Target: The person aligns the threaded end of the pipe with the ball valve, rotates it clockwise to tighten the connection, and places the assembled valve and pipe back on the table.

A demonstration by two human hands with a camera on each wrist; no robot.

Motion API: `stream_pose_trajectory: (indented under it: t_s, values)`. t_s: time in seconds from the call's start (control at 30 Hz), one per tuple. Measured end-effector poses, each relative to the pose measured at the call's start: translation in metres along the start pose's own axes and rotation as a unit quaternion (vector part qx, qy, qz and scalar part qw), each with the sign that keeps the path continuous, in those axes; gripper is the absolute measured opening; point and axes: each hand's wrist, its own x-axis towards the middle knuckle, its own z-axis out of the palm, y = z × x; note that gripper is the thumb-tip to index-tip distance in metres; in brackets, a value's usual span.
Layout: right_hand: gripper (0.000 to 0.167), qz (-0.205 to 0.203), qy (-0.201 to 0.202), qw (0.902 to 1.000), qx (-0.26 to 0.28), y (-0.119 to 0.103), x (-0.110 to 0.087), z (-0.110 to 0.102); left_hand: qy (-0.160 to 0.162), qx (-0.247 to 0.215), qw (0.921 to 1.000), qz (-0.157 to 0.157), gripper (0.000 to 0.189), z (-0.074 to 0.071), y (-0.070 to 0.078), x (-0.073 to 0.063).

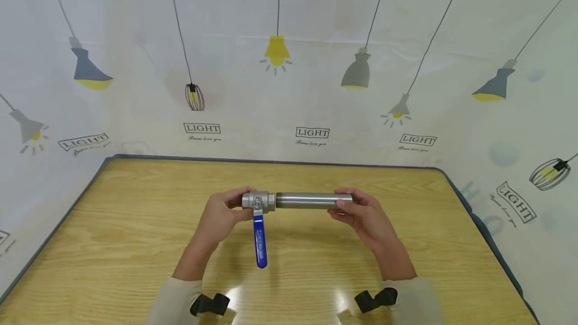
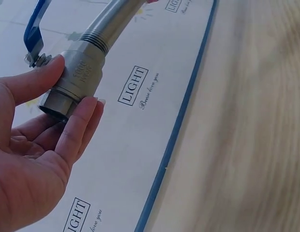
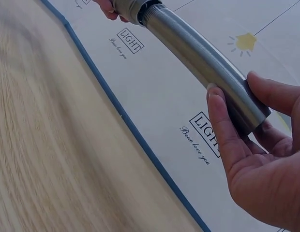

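A steel ball valve (image 1: 258, 201) with a blue lever handle (image 1: 260, 242) is gripped at its left end by my left hand (image 1: 220, 217). In the left wrist view, the thumb and fingers pinch the valve body (image 2: 80, 75), and its open hex end faces the palm. My right hand (image 1: 368, 219) pinches the right end of a straight steel pipe (image 1: 311, 200) between thumb and fingers. The pipe's threaded end (image 3: 152, 13) meets the valve's right opening, with threads showing outside it. Valve and pipe lie in one line above the table, the lever pointing toward me.
The wooden table (image 1: 135, 245) spreads below both hands, with a dark blue edge (image 1: 280, 162) at its back. Behind and at the sides hangs a pale sheet (image 1: 235, 79) printed with lamps and the word LIGHT. Black straps (image 1: 209, 305) sit on both wrists.
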Motion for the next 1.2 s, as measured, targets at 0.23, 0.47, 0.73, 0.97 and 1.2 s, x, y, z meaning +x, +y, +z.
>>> stream_pose_trajectory:
  t_s: [0.23, 0.47, 0.73, 0.97, 1.2]
  values:
    - [0.020, -0.018, -0.007, 0.9998, -0.006, -0.003, 0.002, 0.004, -0.012, 0.003, 0.9999, 0.006, 0.047, -0.002, 0.008, 0.001]
    - [0.020, -0.030, 0.000, 0.9995, -0.014, -0.010, 0.001, 0.007, -0.008, 0.016, 0.9998, 0.010, 0.045, -0.002, 0.019, 0.001]
    - [0.022, -0.025, -0.005, 0.9996, -0.012, -0.011, 0.003, 0.009, -0.016, 0.022, 0.9996, 0.012, 0.043, -0.002, 0.024, 0.003]
    - [0.027, -0.005, -0.009, 0.9998, -0.014, -0.009, 0.003, 0.013, -0.020, 0.045, 0.9988, -0.002, 0.047, -0.005, 0.020, 0.002]
    - [0.025, -0.004, -0.019, 0.9993, -0.033, -0.011, 0.002, 0.014, -0.028, 0.048, 0.9985, -0.002, 0.048, -0.008, 0.021, 0.001]
